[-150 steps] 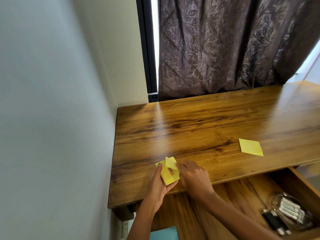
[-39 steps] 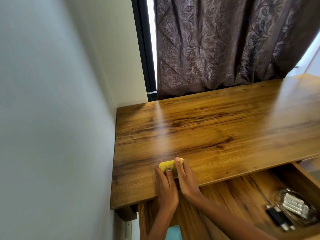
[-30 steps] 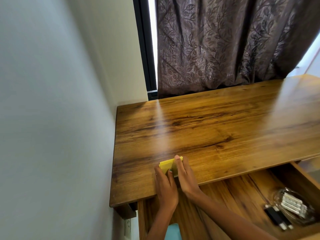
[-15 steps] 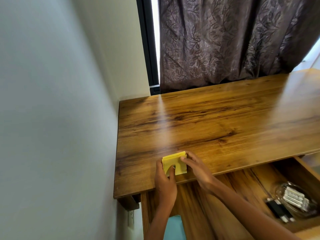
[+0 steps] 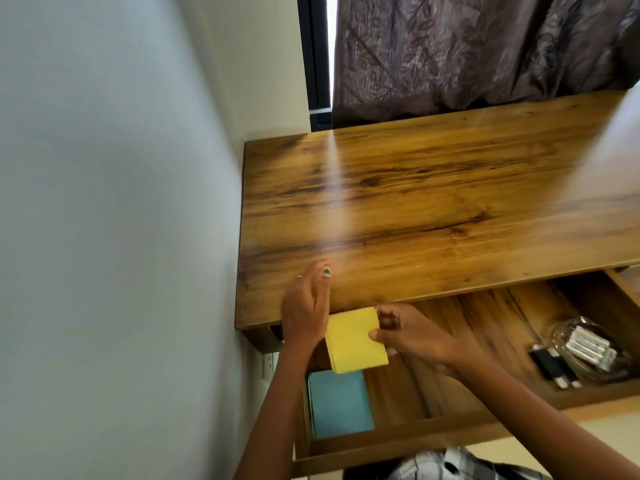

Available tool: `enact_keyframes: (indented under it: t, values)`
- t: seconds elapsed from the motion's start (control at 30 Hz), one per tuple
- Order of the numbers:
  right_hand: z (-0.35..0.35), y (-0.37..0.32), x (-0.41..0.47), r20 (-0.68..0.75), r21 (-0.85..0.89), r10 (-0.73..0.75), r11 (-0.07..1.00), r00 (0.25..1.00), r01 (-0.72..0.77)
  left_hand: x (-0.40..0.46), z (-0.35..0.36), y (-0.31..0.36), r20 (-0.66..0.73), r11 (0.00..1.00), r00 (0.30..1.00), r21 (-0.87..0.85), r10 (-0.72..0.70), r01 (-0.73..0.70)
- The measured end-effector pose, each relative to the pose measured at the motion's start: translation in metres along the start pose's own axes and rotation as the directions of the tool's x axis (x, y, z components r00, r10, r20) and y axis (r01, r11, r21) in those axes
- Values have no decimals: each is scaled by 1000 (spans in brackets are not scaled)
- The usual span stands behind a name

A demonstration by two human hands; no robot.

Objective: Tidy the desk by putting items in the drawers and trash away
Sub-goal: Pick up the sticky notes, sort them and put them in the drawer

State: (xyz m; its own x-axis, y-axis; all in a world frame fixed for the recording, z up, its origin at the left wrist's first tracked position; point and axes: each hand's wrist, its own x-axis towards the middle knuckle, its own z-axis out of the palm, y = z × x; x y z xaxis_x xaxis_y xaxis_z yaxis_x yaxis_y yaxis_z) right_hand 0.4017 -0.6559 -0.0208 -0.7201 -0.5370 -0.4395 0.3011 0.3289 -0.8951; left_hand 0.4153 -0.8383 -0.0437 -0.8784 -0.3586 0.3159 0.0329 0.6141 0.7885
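A stack of yellow sticky notes [image 5: 355, 341] hangs over the open wooden drawer [image 5: 398, 441], just off the desk's front edge. My right hand [image 5: 408, 332] pinches its right side with thumb and fingers. My left hand [image 5: 306, 306] is beside the stack's left edge with fingers straight and raised, apart from the desk top [image 5: 433, 209]. Below the stack, a pad of blue sticky notes [image 5: 341, 403] lies in the drawer's left compartment.
A clear plastic container [image 5: 585, 348] with white items and a black object [image 5: 550, 367] sit in the drawer's right compartment. A grey wall [image 5: 104, 237] runs along the left. Dark curtains [image 5: 467, 53] hang behind the desk. A wall socket [image 5: 268, 363] shows under the desk corner.
The yellow notes were gathered into one stack on the desk, then lifted off the front edge over the drawer. My left hand let go of them; my right hand now carries them.
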Motion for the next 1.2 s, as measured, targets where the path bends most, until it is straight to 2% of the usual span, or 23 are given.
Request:
enact_keyframes:
  t: [0.1, 0.2, 0.33, 0.47, 0.57, 0.73, 0.93, 1.03, 1.1, 1.2]
  values:
    - [19, 29, -1, 62, -132, 179, 977, 982, -169, 1, -1, -15, 119, 962, 993, 273, -19, -15]
    - [39, 55, 1, 64, -201, 303, 937, 951, -285, -5, 4, -18, 180, 903, 984, 420, 15, -91]
    - [58, 71, 7, 3, -175, 335, 928, 942, -329, -3, 6, -20, 162, 896, 987, 436, 16, -87]
    - [68, 68, 4, 42, -158, 331, 934, 943, -321, -3, 8, -22, 141, 890, 990, 447, 30, -90]
    - [71, 63, 3, 59, -211, 340, 923, 938, -322, -3, 10, -22, 126, 879, 991, 468, 32, -89]
    - [65, 56, 6, -2, -406, 331, 862, 944, -303, -4, 11, -22, 122, 873, 992, 480, 33, -88]
    - [58, 65, 6, 67, -380, 380, 865, 923, -328, -5, 12, -23, 108, 874, 993, 479, 37, -84]
    - [59, 64, 6, 74, -469, 344, 840, 936, -272, -4, 13, -24, 103, 873, 994, 481, 40, -85]
    - [58, 61, 8, 36, -554, 258, 810, 966, -195, -5, 13, -24, 101, 868, 994, 487, 47, -91]
    - [57, 58, 14, -26, -765, 47, 642, 999, -50, -4, 13, -24, 95, 864, 994, 495, 55, -95]
